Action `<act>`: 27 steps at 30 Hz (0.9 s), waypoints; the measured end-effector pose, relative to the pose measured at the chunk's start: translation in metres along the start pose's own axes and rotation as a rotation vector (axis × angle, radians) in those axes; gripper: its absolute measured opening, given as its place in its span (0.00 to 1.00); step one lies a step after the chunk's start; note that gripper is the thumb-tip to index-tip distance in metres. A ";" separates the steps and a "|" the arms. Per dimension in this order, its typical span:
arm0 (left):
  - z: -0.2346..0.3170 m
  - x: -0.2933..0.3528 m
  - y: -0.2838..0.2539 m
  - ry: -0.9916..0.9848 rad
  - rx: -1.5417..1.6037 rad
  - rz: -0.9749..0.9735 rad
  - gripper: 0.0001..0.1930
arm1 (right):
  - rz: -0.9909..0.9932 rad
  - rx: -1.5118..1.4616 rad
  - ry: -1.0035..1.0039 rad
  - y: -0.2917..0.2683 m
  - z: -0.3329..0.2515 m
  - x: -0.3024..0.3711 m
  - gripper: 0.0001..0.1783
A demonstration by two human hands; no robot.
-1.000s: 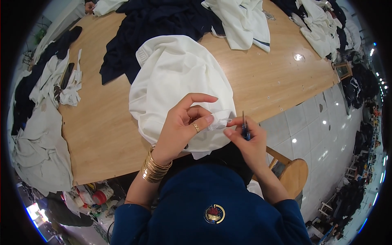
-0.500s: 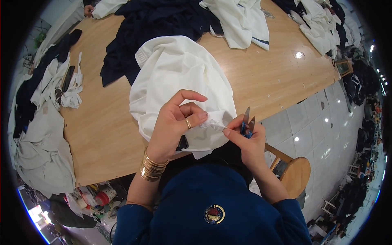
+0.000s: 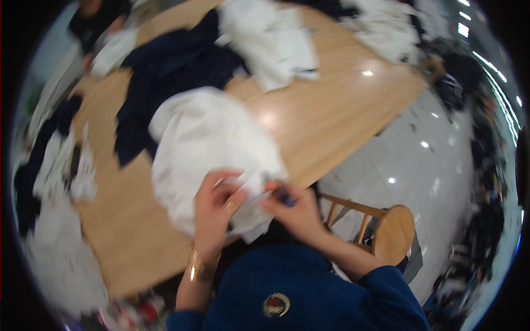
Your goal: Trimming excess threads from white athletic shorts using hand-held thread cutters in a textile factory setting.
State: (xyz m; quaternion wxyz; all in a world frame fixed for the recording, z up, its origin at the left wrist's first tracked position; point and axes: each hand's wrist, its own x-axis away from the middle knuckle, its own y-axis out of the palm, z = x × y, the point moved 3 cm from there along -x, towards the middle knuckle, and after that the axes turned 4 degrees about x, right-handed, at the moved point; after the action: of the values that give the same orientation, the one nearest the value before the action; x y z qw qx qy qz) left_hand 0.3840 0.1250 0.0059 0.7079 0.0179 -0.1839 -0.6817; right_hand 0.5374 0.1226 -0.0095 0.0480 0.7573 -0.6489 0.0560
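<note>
A white garment (image 3: 212, 129) lies bunched on the table before me, its near part hanging at the edge. My left hand (image 3: 212, 207), with a ring and gold bangles, pinches its near side between thumb and fingers. Close by on the right, my right hand (image 3: 298, 212) is closed round small blue-handled scissors (image 3: 285, 197); their blades are smeared by motion. Its thumb and fingertip are at the garment's edge, but blur hides whether they grip the cloth.
Dark navy cloth (image 3: 171, 66) and another white garment (image 3: 270, 44) lie farther back on the wooden table (image 3: 342, 116). Pale cloth (image 3: 61, 248) drapes over the left edge. A wooden stool (image 3: 395, 234) stands at the right. Another person (image 3: 99, 25) is at the far left.
The view has swung and blurred, so the table and garments sit lower and more to the left. My hands stay close together at the garment; the scissors' blades no longer show clearly.
</note>
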 end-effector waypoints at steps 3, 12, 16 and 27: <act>0.001 0.009 -0.005 0.107 -0.213 0.045 0.20 | -0.042 0.003 -0.074 0.009 0.001 -0.007 0.12; 0.000 0.005 -0.019 0.327 -0.343 0.116 0.16 | -0.099 0.058 -0.211 0.018 -0.001 -0.022 0.09; 0.007 0.005 -0.015 0.337 -0.349 0.141 0.13 | -0.112 0.082 -0.218 0.020 -0.008 -0.023 0.11; -0.001 0.003 -0.024 0.310 -0.269 0.129 0.13 | -0.155 -0.165 -0.189 0.027 0.015 -0.029 0.13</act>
State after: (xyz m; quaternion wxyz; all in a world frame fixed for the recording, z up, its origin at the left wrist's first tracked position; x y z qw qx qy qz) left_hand 0.3615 0.1197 -0.0010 0.7659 0.0163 0.0190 -0.6425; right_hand 0.5064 0.1446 -0.0291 0.0532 0.8006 -0.5924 -0.0730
